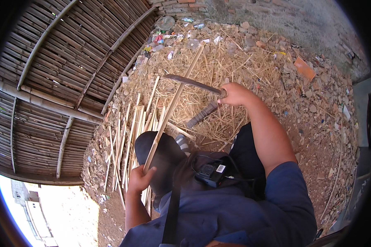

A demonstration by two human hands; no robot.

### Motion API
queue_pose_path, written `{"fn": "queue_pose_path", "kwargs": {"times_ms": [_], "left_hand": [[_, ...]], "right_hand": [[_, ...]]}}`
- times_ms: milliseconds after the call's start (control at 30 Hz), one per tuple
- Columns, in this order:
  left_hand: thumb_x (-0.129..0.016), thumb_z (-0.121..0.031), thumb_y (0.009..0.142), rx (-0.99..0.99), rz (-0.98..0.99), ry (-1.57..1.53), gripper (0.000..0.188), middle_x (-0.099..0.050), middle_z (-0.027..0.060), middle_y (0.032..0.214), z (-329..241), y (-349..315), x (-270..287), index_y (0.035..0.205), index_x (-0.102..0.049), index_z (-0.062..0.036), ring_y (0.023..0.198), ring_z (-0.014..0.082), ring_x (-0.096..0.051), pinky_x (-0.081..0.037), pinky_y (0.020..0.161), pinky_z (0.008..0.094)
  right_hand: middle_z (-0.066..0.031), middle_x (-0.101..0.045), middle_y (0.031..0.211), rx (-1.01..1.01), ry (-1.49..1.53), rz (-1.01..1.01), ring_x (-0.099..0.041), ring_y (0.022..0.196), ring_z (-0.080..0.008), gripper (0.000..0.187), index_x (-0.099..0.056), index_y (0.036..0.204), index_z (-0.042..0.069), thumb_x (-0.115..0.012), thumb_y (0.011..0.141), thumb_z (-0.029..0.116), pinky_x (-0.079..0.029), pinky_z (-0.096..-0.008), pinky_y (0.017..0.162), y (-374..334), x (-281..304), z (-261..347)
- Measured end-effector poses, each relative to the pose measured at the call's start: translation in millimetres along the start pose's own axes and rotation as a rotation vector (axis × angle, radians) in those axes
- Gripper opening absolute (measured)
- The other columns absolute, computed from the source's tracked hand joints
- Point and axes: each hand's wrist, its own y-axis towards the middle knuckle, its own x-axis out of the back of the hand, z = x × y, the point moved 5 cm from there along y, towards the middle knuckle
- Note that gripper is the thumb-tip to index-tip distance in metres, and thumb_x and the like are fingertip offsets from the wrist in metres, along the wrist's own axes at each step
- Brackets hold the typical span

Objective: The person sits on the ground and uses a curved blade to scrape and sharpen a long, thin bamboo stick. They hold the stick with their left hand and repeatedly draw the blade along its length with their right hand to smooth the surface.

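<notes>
Toward the lower left, my left hand [140, 179] is closed round the near end of a long split bamboo strip [169, 111], which slants up and away to the right. My right hand [236, 94] grips a dark curved blade, a sickle [198, 84], whose tip points left. The blade crosses the strip near its far part; whether it touches cannot be told. A ribbed dark handle-like piece [202, 114] sticks out below my right hand, its join with the blade hidden by the fingers. Several more bamboo strips [127, 144] lie beside my left knee.
Straw-like bamboo shavings [218, 57] cover the ground ahead. Litter [158, 39] and rubble lie toward the brick wall [268, 16]. A bamboo slat panel [62, 53] stands along the left. A small black device [210, 173] with a cable rests on my lap.
</notes>
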Motion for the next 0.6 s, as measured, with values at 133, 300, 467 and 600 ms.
{"fn": "queue_pose_path", "kwargs": {"times_ms": [133,300,467,600], "left_hand": [[-0.077,-0.034,0.092,-0.013,0.007,-0.021,0.039,-0.066,0.0029,0.069,6.9,3.8,-1.3,0.090,-0.071,0.0048,0.063,0.0081,-0.057,-0.046,0.057,0.0284],[-0.076,-0.034,0.092,0.008,0.060,0.021,0.039,-0.065,0.0028,0.068,0.9,4.3,3.0,0.091,-0.071,0.0048,0.062,0.0082,-0.056,-0.045,0.055,0.0286],[-0.076,-0.034,0.092,0.017,0.025,0.049,0.039,-0.065,0.0029,0.068,-1.7,0.1,2.5,0.091,-0.072,0.0046,0.062,0.0084,-0.056,-0.044,0.054,0.0285],[-0.077,-0.036,0.091,-0.003,0.004,0.096,0.042,-0.065,0.0038,0.068,-7.0,-0.7,4.0,0.092,-0.072,0.0050,0.062,0.0091,-0.057,-0.045,0.055,0.0292]], "right_hand": [[-0.0204,-0.071,0.097,-0.052,0.039,0.004,-0.069,0.096,-0.0369,0.044,-0.071,0.111,0.005,-0.081,0.082,0.035,-0.053,-0.0450,0.085,-3.1,5.5,1.6],[-0.0200,-0.071,0.096,0.136,-0.061,0.202,-0.069,0.094,-0.0365,0.043,-0.071,0.111,0.006,-0.081,0.081,0.036,-0.052,-0.0454,0.082,-9.1,-31.3,35.3],[-0.0175,-0.070,0.091,0.137,-0.038,0.211,-0.068,0.087,-0.0344,0.040,-0.072,0.106,0.006,-0.082,0.081,0.036,-0.052,-0.0451,0.077,-5.1,-26.2,30.7],[-0.0185,-0.070,0.093,-0.050,0.026,0.021,-0.069,0.092,-0.0341,0.041,-0.071,0.102,0.002,-0.081,0.081,0.035,-0.052,-0.0446,0.082,1.1,0.4,-3.2]]}}
